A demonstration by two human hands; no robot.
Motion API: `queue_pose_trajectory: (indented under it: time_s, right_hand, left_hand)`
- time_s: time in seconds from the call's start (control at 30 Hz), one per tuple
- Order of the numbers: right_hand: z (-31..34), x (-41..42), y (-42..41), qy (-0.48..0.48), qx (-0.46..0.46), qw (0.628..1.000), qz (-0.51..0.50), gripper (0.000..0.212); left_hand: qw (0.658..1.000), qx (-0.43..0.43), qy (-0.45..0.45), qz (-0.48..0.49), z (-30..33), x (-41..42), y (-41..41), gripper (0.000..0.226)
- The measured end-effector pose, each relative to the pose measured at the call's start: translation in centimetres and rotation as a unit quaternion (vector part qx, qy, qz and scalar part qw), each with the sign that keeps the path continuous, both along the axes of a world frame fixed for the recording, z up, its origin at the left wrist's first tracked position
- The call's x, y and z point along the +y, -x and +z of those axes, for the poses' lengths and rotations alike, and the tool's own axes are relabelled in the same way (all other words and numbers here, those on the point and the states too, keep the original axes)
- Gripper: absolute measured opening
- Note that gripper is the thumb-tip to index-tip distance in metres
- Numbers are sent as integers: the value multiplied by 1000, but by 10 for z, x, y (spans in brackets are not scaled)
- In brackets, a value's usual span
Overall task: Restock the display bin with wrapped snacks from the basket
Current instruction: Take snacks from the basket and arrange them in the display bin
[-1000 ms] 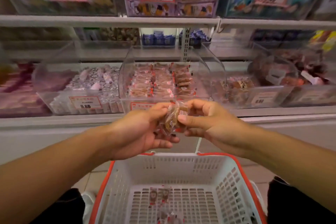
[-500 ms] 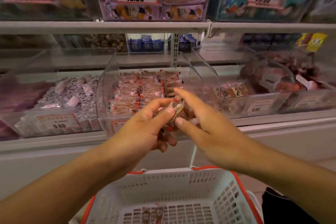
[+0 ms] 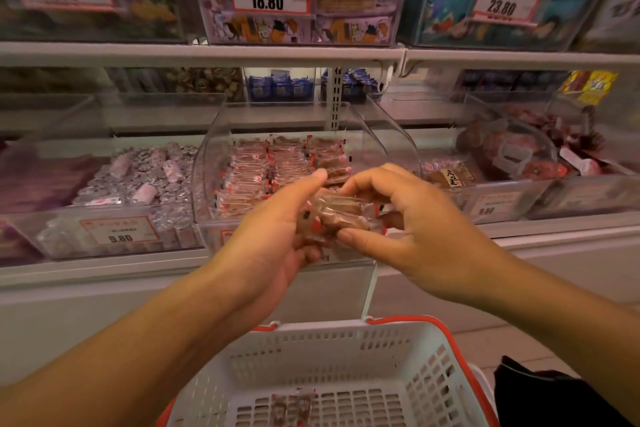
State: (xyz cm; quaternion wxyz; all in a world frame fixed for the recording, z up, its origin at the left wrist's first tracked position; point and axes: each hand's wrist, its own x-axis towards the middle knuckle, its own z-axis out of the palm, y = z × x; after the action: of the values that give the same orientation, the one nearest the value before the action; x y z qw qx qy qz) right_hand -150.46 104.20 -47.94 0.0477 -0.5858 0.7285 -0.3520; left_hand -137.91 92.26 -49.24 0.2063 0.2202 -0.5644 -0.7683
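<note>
Both hands hold a small bunch of clear-wrapped brown snacks (image 3: 341,213) in front of the clear display bin (image 3: 207,163). My left hand (image 3: 277,229) cups the bunch from below and the left, thumb on top. My right hand (image 3: 401,218) pinches its right side between thumb and curled fingers. The bin holds neat rows of the same red-marked wrapped snacks (image 3: 277,166). Below, a white basket with a red rim (image 3: 332,350) has a few wrapped snacks (image 3: 291,409) lying on its floor.
Neighbouring clear bins hold silver-wrapped sweets (image 3: 138,177) on the left and darker packs (image 3: 446,177) on the right. Price tags hang on the bin fronts. An upper shelf (image 3: 311,55) carries more bins with price cards. A dark trouser leg (image 3: 540,392) shows beside the basket.
The hands have risen with the snack bunch from just above the basket to the bin's front. The right hand, whose fingers were stretched out half a second ago, now curls round the bunch.
</note>
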Motion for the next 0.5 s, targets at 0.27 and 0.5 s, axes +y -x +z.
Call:
queue_pose_trajectory:
  time_s: [0.27,0.5]
  right_hand:
    - [18,-14,4,-70,168,983,39,39]
    - [57,-81,60,-303,228,925,-8,19]
  left_hand:
    - [978,-8,205,30,0,4,8,30]
    - [739,-138,653,86,6,-80,0,26]
